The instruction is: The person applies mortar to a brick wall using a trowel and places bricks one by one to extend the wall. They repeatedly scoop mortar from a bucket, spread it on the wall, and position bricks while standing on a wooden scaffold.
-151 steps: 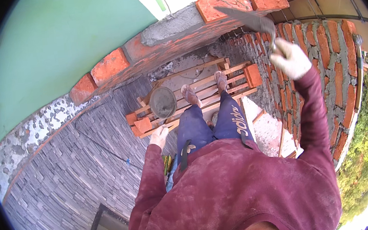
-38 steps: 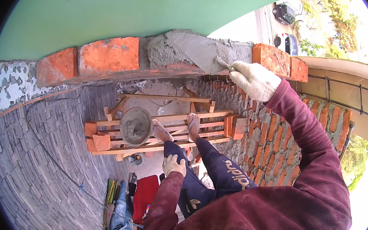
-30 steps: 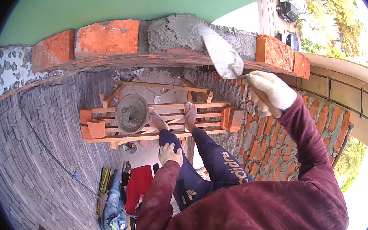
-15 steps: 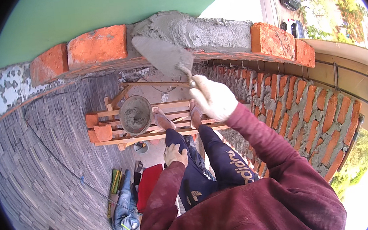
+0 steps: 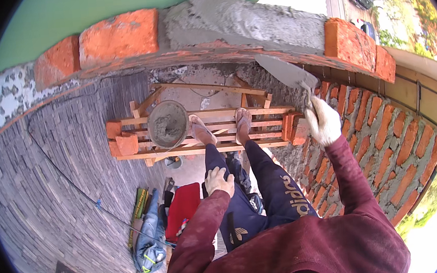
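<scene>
My right hand (image 5: 324, 120), in a white glove, is closed round the handle of a trowel (image 5: 287, 73). Its grey-smeared blade points up and left, just below the near edge of the brick wall top. A bed of wet mortar (image 5: 244, 18) is spread there between a large orange brick (image 5: 119, 38) on the left and another brick (image 5: 348, 39) on the right. My left hand (image 5: 219, 182), also gloved, rests on my left thigh with its fingers spread and holds nothing. A round bucket (image 5: 168, 124) with mortar in it stands on the planks left of my feet.
My sandalled feet stand on a slatted wooden scaffold (image 5: 214, 148). Loose bricks lie at its left end (image 5: 127, 144) and right end (image 5: 298, 129). A rough brick wall (image 5: 387, 136) rises at right, grey stone cladding (image 5: 63, 167) at left. Below are a red cloth (image 5: 183, 211) and a small bucket (image 5: 173, 162).
My right hand has carried the trowel right and down, off the mortar bed. My left hand stays on my thigh. The view has shifted slightly, bringing the bricks at the scaffold's right end into sight.
</scene>
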Motion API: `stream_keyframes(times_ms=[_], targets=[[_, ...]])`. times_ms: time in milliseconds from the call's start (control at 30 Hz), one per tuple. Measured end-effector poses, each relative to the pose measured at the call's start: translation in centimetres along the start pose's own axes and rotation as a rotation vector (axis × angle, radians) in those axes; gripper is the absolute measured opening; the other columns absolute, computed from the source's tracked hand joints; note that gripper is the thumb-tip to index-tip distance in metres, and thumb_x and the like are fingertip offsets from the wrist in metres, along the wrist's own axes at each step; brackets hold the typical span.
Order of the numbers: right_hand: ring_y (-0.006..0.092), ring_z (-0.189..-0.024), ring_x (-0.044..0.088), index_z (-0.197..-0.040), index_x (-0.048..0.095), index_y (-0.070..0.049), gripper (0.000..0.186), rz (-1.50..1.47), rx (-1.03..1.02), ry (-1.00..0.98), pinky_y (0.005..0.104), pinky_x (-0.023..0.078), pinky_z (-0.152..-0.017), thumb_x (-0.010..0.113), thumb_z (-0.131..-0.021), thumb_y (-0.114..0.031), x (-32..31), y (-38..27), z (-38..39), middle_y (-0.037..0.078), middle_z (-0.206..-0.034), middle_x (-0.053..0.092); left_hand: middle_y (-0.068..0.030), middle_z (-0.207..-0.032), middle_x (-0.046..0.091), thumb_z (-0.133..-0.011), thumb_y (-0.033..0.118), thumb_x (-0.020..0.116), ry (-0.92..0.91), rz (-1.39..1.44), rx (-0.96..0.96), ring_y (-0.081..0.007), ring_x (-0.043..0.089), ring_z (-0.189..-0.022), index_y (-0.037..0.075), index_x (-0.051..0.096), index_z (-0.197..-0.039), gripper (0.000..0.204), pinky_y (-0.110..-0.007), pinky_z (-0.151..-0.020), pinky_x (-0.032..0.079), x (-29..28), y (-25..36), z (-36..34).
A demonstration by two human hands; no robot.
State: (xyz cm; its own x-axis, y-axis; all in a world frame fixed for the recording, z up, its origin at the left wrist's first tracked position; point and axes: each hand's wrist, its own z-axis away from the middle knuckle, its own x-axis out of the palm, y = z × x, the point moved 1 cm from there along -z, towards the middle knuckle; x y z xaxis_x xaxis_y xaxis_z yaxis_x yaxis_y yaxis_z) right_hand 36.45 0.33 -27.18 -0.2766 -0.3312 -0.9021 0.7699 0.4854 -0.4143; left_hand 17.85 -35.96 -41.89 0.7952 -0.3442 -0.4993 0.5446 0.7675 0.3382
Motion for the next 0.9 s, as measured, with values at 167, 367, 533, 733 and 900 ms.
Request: stream_keyframes(times_ms=[167, 367, 533, 733, 900], targets=[[0.0384, -0.088, 0.074, -0.125, 0.058, -0.001, 0.039, 0.059, -0.136, -0.527, 0.0460, 0.061, -0.075, 0.072, -0.092, -0.018, 7.7, -6.9, -2.8, 0.021, -0.101, 0.069, -0.0154, -0.149, 0.059, -0.092, 0.041, 0.071, 0.061, 0.151, -0.072, -0.0421, 0.045, -0.145, 0.012, 0.072, -0.132, 0.050, -0.051, -0.123, 0.035, 2.1, 0.2, 1.1], [0.0376, -0.097, 0.077, -0.124, 0.063, 0.000, 0.031, 0.487, -0.596, -0.887, 0.0480, 0.063, -0.076, 0.062, -0.096, -0.012, 29.9, -19.0, -12.9, 0.022, -0.113, 0.073, -0.0149, -0.146, 0.060, -0.091, 0.040, 0.073, 0.162, 0.271, -0.122, -0.0410, 0.046, -0.143, 0.010, 0.072, -0.130, 0.049, -0.053, -0.116, 0.039, 3.2, -0.9, 1.9], [0.0372, -0.104, 0.077, -0.113, 0.077, -0.003, 0.026, 0.705, -0.780, -0.836, 0.0477, 0.064, -0.081, 0.062, -0.093, -0.005, 44.9, -24.9, -15.7, 0.019, -0.113, 0.078, -0.0132, -0.136, 0.063, -0.086, 0.035, 0.078, 0.214, 0.466, -0.158, -0.0386, 0.051, -0.134, 0.009, 0.073, -0.124, 0.046, -0.053, -0.109, 0.042, 1.2, -0.5, 2.1], [0.0402, -0.109, 0.075, -0.113, 0.079, -0.005, 0.027, 0.646, -0.887, -0.985, 0.0500, 0.060, -0.090, 0.061, -0.093, -0.006, 55.0, -23.4, -14.0, 0.020, -0.114, 0.077, -0.0131, -0.140, 0.061, -0.085, 0.032, 0.079, 0.268, 0.554, -0.214, -0.0402, 0.050, -0.136, 0.009, 0.073, -0.125, 0.046, -0.055, -0.110, 0.041, 2.4, -1.7, 2.3], [0.0473, -0.101, 0.070, -0.103, 0.072, 0.000, 0.024, 0.353, -0.772, -1.228, 0.0522, 0.056, -0.089, 0.059, -0.097, -0.019, 56.9, -16.8, -12.9, 0.029, -0.105, 0.072, -0.0140, -0.143, 0.059, -0.086, 0.029, 0.079, 0.295, 0.632, -0.222, -0.0436, 0.048, -0.139, 0.011, 0.071, -0.128, 0.046, -0.058, -0.115, 0.038, 2.3, -2.7, 2.8]])
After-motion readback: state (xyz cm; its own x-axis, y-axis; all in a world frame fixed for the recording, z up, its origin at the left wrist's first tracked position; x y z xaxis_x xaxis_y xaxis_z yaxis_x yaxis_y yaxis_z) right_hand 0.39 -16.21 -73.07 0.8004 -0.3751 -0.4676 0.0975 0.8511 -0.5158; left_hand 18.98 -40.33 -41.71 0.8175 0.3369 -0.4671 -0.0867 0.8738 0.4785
